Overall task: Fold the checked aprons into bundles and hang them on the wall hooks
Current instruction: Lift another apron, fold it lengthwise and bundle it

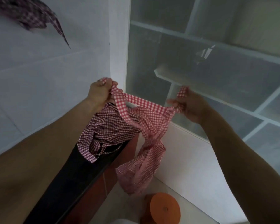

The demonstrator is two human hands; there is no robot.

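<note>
While I stretch the red gingham apron [145,120] between my two hands in front of the frosted glass partition [217,65], it behaves like thin cotton: light, limp, with no stiffness of its own. My left hand [100,92] is clenched around one bunched end, fingers curled tight over the cloth, and my right hand [189,105] pinches the other end, a short tab of fabric sticking up past the knuckles. Between them the upper edge runs as a twisted band, and the rest sags below, narrowing at a twist and then hanging open toward the floor in front of the partition's white base.

I judge the weight as next to nothing, so grip strength is no concern; the trouble is that the cloth droops and unrolls wherever it is not held. It is not slippery, and the weave should bite on itself when knotted. The best places to hold seem to be the gathered ends I already have, or the strap-like band between them, since the loose lower part gives nothing firm.

Left of the partition, below my left hand, a darker checked apron [107,128] lies crumpled on a dark ledge [68,183]. Higher on the tiled wall, far left of the partition, another dark checked bundle [27,13] hangs, though its hook I cannot make out. An orange roll [163,209] sits on the floor below the partition.
</note>
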